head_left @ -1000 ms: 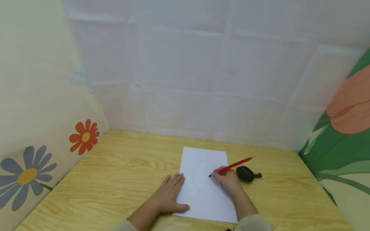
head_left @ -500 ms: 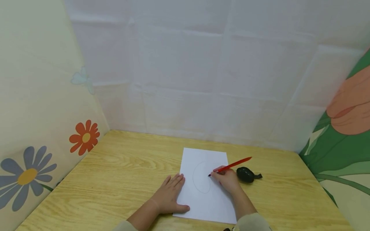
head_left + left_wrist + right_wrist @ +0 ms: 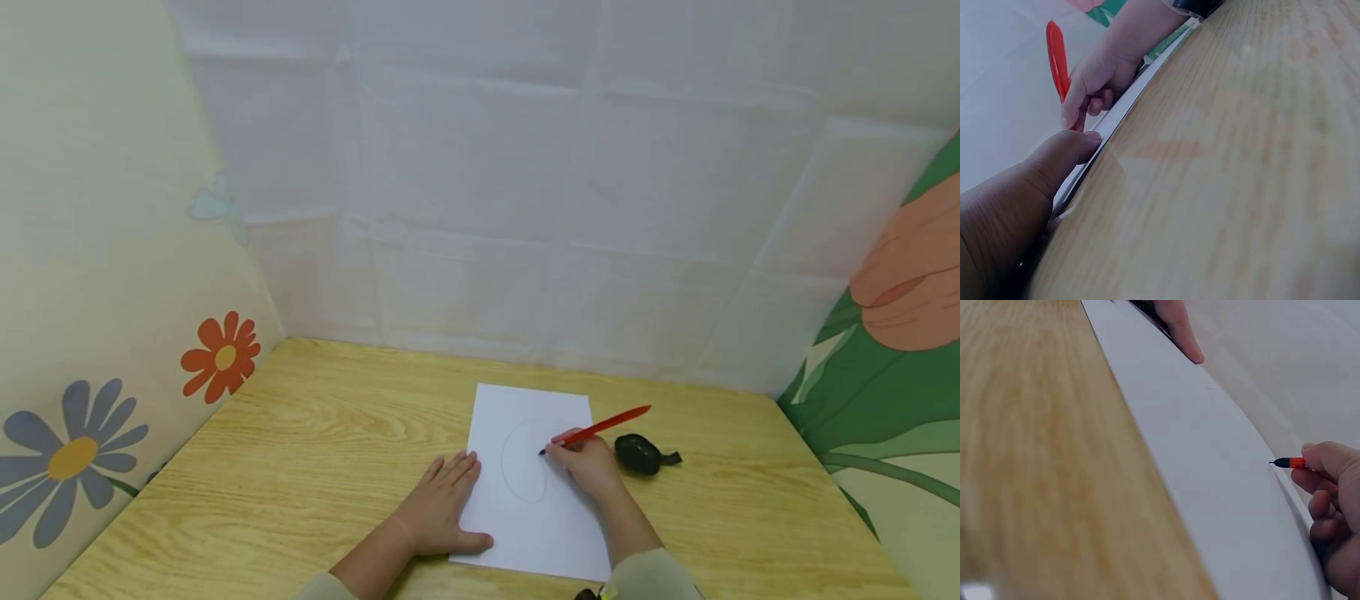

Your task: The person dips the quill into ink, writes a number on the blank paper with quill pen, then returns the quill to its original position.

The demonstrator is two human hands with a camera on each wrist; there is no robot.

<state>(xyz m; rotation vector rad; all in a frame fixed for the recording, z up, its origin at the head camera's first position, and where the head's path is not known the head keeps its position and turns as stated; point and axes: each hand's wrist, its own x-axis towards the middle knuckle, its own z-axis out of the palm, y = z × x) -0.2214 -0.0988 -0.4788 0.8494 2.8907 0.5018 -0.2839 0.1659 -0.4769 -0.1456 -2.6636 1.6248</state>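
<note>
A white sheet of paper (image 3: 536, 517) lies on the wooden table (image 3: 315, 450) with a faint pencilled oval (image 3: 522, 461) on it. My right hand (image 3: 588, 467) pinches a red pen (image 3: 600, 429), its dark tip touching the paper at the oval's right side. In the right wrist view the pen (image 3: 1291, 463) pokes out of the right hand (image 3: 1329, 500) onto the paper (image 3: 1210, 462). My left hand (image 3: 442, 504) lies flat, fingers straight, pressing the sheet's left edge. The left wrist view shows the left hand (image 3: 1029, 194), the paper edge (image 3: 1116, 115) and the pen (image 3: 1057, 59).
A small dark rounded object (image 3: 640, 453) with a short tab lies on the table just right of my right hand. Cloth walls with flower prints (image 3: 221, 357) close in the table on the left, back and right.
The pen tip has crept a little up and left along the oval's right side. The left hand has stayed put on the paper.
</note>
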